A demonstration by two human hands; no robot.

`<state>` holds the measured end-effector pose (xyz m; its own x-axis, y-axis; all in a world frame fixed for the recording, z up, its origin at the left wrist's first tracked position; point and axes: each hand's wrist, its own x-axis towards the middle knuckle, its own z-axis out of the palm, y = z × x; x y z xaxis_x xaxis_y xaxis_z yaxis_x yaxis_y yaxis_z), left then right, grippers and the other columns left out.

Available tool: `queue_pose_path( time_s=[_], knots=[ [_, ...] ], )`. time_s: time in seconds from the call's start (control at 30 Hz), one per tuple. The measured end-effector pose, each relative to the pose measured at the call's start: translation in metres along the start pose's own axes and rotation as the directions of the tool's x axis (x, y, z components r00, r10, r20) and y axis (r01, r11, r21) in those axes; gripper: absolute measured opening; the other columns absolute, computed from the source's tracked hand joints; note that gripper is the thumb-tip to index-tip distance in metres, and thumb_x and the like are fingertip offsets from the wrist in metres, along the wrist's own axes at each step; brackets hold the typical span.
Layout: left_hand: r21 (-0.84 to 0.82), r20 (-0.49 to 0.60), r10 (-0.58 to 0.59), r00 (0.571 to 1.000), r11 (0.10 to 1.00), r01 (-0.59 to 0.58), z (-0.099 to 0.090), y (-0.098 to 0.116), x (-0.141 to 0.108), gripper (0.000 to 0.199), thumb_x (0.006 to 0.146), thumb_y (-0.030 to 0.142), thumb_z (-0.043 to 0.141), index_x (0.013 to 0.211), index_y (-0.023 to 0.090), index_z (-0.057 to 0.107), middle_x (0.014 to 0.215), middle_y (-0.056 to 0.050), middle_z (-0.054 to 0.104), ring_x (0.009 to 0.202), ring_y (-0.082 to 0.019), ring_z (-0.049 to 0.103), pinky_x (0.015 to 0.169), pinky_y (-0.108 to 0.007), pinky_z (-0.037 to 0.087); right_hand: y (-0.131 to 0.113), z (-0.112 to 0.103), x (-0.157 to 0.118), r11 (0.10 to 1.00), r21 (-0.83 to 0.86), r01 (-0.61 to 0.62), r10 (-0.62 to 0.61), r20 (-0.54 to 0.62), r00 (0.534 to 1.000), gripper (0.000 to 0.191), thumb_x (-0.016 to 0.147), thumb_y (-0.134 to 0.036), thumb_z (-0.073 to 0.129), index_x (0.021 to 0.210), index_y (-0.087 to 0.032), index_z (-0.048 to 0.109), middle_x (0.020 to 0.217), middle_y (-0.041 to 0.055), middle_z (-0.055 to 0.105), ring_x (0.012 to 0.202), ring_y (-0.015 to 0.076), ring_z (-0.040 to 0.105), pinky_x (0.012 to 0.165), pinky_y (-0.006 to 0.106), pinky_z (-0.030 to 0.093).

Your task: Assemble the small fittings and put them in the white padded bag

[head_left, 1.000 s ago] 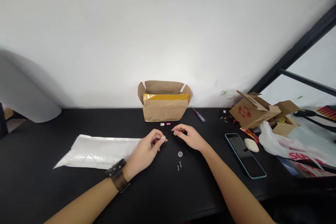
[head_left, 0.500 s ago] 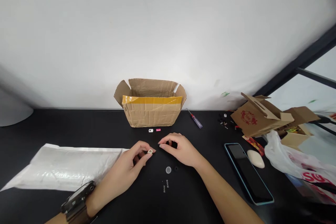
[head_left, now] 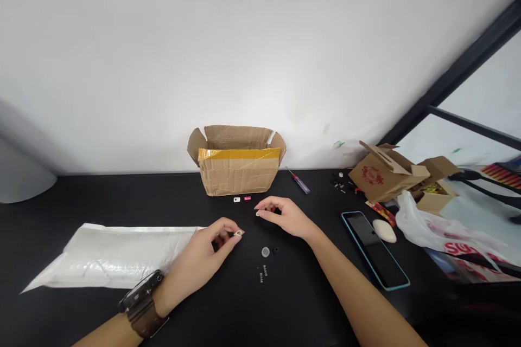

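Between the thumb and fingertips of my left hand is a small whitish ring-like part. My right hand pinches a tiny light-coloured piece too small to identify, just above the black table. In front of the hands lie a round translucent disc, a small black round part and two small springs. Behind them, near the cardboard box, are a white piece and a pink piece.
An open cardboard box stands by the wall, a screwdriver right of it. A white padded parcel lies left. Rightward are a phone, a cream oval object, small parts, a brown box and a plastic bag.
The view has shifted slightly. My right hand has moved a little away from my left, and a light piece now shows at its fingertips. My left hand keeps its ring-like part.
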<state>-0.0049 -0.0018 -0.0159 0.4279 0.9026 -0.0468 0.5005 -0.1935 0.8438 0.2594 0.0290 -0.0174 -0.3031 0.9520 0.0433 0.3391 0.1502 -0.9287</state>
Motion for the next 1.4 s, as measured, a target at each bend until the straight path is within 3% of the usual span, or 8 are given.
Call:
queue_pose_path(
  time_s=[0.27, 0.67, 0.87, 1.2, 1.4],
  knots=[
    [0.000, -0.024, 0.019, 1.000, 1.000, -0.019, 0.0020, 0.0015, -0.0007, 0.029, 0.098, 0.054, 0.056, 0.108, 0.029, 0.067, 0.078, 0.004, 0.067, 0.074, -0.016, 0.062, 0.071, -0.029, 0.047, 0.0023, -0.0022, -0.0002, 1.000, 0.000, 0.027, -0.027, 0.019, 0.999, 0.027, 0.088, -0.045, 0.076, 0.102, -0.022, 0.078, 0.078, -0.0005, 0.065, 0.072, 0.0148, 0.056, 0.070, 0.029, 0.044],
    [0.071, -0.073, 0.114, 0.991, 0.992, -0.109, 0.0009, 0.0050, -0.0021, 0.022, 0.100, 0.044, 0.055, 0.105, 0.028, 0.069, 0.092, 0.002, 0.071, 0.084, -0.017, 0.066, 0.079, -0.030, 0.050, -0.0010, -0.0016, -0.0004, 0.999, -0.025, 0.030, -0.029, 0.023, 0.999, 0.032, 0.089, -0.048, 0.073, 0.104, -0.020, 0.077, 0.078, 0.0000, 0.066, 0.073, 0.0149, 0.057, 0.072, 0.029, 0.046],
    [0.113, -0.092, 0.109, 0.990, 0.989, -0.098, 0.0013, 0.0015, -0.0006, 0.021, 0.099, 0.041, 0.056, 0.104, 0.029, 0.072, 0.093, 0.001, 0.068, 0.084, -0.017, 0.065, 0.080, -0.030, 0.052, -0.0014, -0.0021, -0.0017, 0.998, -0.066, 0.013, -0.011, 0.032, 0.999, 0.027, 0.090, -0.045, 0.072, 0.100, -0.021, 0.078, 0.078, -0.0004, 0.066, 0.073, 0.0150, 0.057, 0.071, 0.029, 0.046],
    [0.162, -0.081, 0.124, 0.989, 0.981, -0.110, 0.0004, 0.0000, 0.0010, 0.015, 0.096, 0.034, 0.061, 0.101, 0.029, 0.075, 0.094, 0.000, 0.069, 0.082, -0.018, 0.066, 0.081, -0.031, 0.053, -0.0059, 0.0022, -0.0042, 0.992, -0.105, 0.075, -0.065, 0.093, 0.994, 0.024, 0.093, -0.045, 0.069, 0.100, -0.025, 0.080, 0.103, 0.0039, 0.072, 0.088, 0.0183, 0.065, 0.082, 0.032, 0.051],
    [0.141, -0.043, 0.210, 0.977, 0.969, -0.202, -0.0008, -0.0013, 0.0025, 0.017, 0.097, 0.036, 0.062, 0.101, 0.029, 0.078, 0.104, -0.001, 0.075, 0.101, -0.022, 0.066, 0.092, -0.035, 0.053, -0.0055, 0.0047, -0.0062, 0.983, -0.145, 0.111, -0.092, 0.133, 0.987, 0.020, 0.095, -0.042, 0.068, 0.102, -0.028, 0.081, 0.104, 0.0033, 0.072, 0.097, 0.0205, 0.068, 0.089, 0.035, 0.052]
  ],
)
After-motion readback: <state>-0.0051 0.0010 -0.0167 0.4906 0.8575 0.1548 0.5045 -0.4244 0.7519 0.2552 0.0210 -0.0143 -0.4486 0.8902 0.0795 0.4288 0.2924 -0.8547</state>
